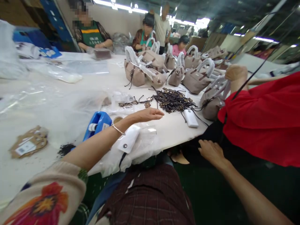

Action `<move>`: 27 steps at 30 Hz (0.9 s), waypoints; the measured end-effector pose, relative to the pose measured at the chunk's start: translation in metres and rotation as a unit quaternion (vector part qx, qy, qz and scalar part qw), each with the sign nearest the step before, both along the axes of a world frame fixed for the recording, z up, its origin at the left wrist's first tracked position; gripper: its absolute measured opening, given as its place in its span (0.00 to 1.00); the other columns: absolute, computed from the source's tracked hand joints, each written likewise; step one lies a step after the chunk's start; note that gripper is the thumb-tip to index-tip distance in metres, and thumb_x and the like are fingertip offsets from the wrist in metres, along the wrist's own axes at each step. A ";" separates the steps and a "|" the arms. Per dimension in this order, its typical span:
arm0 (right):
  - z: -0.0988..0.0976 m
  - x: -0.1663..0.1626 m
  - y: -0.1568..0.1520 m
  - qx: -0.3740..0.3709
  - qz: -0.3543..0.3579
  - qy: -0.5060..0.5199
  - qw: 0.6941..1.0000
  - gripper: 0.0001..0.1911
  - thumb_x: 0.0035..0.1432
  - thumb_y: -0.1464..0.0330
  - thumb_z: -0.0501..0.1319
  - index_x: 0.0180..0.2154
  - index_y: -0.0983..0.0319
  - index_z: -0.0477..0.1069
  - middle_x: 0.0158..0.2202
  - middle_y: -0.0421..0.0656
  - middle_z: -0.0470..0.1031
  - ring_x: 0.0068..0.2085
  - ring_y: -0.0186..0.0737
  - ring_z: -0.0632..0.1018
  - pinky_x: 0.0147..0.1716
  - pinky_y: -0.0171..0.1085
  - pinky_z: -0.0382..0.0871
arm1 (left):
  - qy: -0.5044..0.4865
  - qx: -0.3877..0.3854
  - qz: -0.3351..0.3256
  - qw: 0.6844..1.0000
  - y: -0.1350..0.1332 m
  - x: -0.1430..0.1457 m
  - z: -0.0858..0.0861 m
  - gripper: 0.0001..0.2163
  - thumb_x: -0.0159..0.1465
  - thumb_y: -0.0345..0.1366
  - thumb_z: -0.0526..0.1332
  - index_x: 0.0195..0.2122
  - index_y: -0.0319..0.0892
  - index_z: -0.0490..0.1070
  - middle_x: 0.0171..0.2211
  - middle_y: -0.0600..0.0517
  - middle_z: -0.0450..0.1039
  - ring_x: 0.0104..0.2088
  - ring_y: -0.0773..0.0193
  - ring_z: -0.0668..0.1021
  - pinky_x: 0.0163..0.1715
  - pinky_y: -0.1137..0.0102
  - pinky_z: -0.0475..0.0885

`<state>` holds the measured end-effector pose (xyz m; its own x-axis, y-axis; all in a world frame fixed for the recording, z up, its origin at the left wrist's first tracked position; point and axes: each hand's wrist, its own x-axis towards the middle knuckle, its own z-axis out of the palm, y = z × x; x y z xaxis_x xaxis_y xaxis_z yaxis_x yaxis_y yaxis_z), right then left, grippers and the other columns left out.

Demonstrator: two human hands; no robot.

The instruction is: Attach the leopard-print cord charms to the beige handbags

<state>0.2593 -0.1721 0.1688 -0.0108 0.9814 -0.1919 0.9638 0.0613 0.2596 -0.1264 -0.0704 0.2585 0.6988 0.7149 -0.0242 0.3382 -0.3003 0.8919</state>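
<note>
My left hand (pixel 147 115) is stretched out flat over the table's front part, fingers extended and holding nothing. Just beyond its fingertips lies a heap of dark braided cords with brass-coloured pieces (pixel 173 100). A white rectangular device (pixel 191 118) rests at the heap's right front side. Under my left forearm are a white device with a round dark spot (pixel 128 140) and a blue plastic container (pixel 97 122). My right hand (pixel 212 151) hangs beyond the table edge beside a co-worker's dark clothing, fingers slightly bent and apart, with nothing visible in it.
Several beige handbags (pixel 197 78) with wrapped handles stand behind the cords. A co-worker in red (pixel 264 118) is close on the right. Clear plastic sheets (pixel 47 100), black bits (pixel 67 149) and a labelled brown packet (pixel 29 145) lie left. Other people are across the table.
</note>
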 end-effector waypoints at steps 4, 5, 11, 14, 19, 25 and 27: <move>0.006 0.005 -0.010 -0.043 -0.007 -0.003 0.999 0.07 0.56 0.71 0.60 0.38 0.64 0.74 0.37 0.53 0.77 0.42 0.55 0.79 0.36 0.43 0.64 | 0.045 0.028 -0.015 0.998 -0.029 -0.013 0.020 0.19 0.65 0.42 0.56 0.55 0.41 0.68 0.51 0.46 0.75 0.49 0.61 0.77 0.50 0.68 0.69; 0.008 0.006 -0.012 -0.053 -0.012 0.000 0.999 0.07 0.56 0.71 0.60 0.37 0.64 0.74 0.37 0.53 0.78 0.40 0.54 0.79 0.34 0.42 0.65 | 0.081 0.055 0.008 0.995 -0.032 -0.018 0.020 0.19 0.65 0.42 0.55 0.55 0.42 0.68 0.52 0.47 0.75 0.49 0.61 0.77 0.50 0.68 0.68; 0.026 0.007 -0.031 -0.024 -0.044 0.032 0.998 0.10 0.58 0.73 0.56 0.38 0.61 0.76 0.37 0.52 0.80 0.39 0.52 0.82 0.33 0.40 0.68 | 0.257 0.168 0.162 0.938 -0.059 -0.029 -0.011 0.20 0.58 0.31 0.59 0.53 0.41 0.69 0.58 0.41 0.68 0.59 0.50 0.68 0.58 0.52 0.60; 0.020 0.010 -0.034 0.026 -0.056 0.046 0.997 0.14 0.56 0.75 0.57 0.42 0.59 0.77 0.40 0.51 0.81 0.43 0.50 0.81 0.38 0.39 0.70 | 0.348 0.176 0.244 0.888 -0.071 -0.028 -0.048 0.26 0.55 0.26 0.56 0.57 0.43 0.64 0.65 0.40 0.57 0.65 0.46 0.58 0.56 0.44 0.60; -0.019 0.021 -0.016 0.071 -0.052 0.125 0.988 0.18 0.51 0.77 0.58 0.42 0.56 0.77 0.44 0.49 0.80 0.47 0.51 0.79 0.45 0.39 0.69 | 0.439 0.159 0.265 0.844 -0.070 -0.032 -0.097 0.27 0.57 0.25 0.53 0.60 0.43 0.62 0.67 0.44 0.54 0.65 0.53 0.60 0.54 0.57 0.68; -0.024 -0.015 0.005 0.049 -0.041 0.228 0.972 0.14 0.49 0.75 0.56 0.34 0.54 0.74 0.36 0.41 0.81 0.42 0.45 0.81 0.35 0.33 0.67 | 0.467 0.149 0.268 0.829 -0.063 -0.029 -0.098 0.27 0.55 0.22 0.53 0.57 0.41 0.65 0.65 0.42 0.56 0.64 0.49 0.62 0.51 0.59 0.69; -0.015 -0.028 0.011 0.048 -0.039 0.253 0.966 0.12 0.52 0.73 0.55 0.35 0.55 0.74 0.36 0.42 0.81 0.41 0.43 0.80 0.36 0.33 0.66 | 0.458 0.155 0.269 0.833 -0.060 -0.031 -0.096 0.25 0.55 0.21 0.53 0.55 0.41 0.67 0.64 0.42 0.59 0.62 0.49 0.64 0.50 0.59 0.70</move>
<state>0.2310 -0.1612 0.1536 -0.0042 0.9959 -0.0898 0.9695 -0.0180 -0.2446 -0.1576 -0.1299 0.1622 0.0654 0.9897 -0.1275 0.9942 -0.0536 0.0936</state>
